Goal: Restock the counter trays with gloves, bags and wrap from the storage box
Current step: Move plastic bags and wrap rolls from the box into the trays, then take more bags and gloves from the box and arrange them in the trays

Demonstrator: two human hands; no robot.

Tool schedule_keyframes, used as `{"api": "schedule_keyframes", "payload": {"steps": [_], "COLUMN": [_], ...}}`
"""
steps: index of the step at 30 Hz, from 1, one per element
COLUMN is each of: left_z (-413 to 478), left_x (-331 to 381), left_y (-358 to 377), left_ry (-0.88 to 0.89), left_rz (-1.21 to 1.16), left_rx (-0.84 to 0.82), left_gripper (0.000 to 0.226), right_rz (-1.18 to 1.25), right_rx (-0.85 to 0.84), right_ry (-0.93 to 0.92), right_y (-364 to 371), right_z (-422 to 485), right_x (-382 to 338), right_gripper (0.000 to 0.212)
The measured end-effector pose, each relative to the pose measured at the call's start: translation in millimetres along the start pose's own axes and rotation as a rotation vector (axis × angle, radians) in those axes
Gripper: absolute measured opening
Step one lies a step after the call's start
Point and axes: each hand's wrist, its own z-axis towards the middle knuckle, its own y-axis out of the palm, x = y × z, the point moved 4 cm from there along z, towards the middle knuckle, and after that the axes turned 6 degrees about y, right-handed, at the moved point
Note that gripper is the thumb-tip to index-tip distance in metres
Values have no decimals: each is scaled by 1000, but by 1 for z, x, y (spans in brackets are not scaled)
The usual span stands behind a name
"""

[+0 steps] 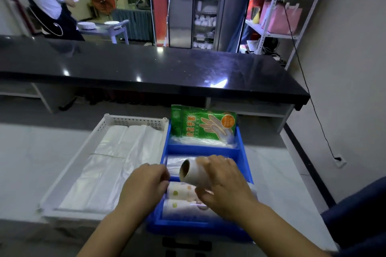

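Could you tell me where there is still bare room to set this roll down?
Bare: pale worktop left of the white tray, and right of the blue tray. Crowded: every blue compartment, with the glove packs at the back.

The blue tray at six o'clock is smooth glossy plastic; the white basket at nine is matt perforated plastic holding thin translucent film bags. The roll shows a brown cardboard core. At twelve, the black counter gleams like polished stone.
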Motion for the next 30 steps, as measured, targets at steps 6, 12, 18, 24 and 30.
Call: {"api": "schedule_keyframes", "payload": {"steps": [6, 12, 18, 24, 30], "left_z": [-21, -38, -69, -134, -241], "left_x": [-18, -27, -53, -93, -143], "left_y": [-33, -32, -32, -58, -100], "left_ry": [-108, -194, -364, -495, -695], "left_rz": [24, -19, -100, -49, 85], "left_rx": [176, 192, 242, 308, 399], "left_gripper": [6, 9, 12, 9, 10], "right_rz": [-291, -279, -198, -38, 22], "right_rx": [-251, -306, -352, -282, -338], "right_ry": [-218, -198, -227, -376, -600], "right_y": [49, 65, 65, 66, 94], "right_z": [7, 10, 23, 35, 27], "right_x": [-20, -16, -26, -103, -210], "right_gripper": [67, 66, 62, 41, 23]}}
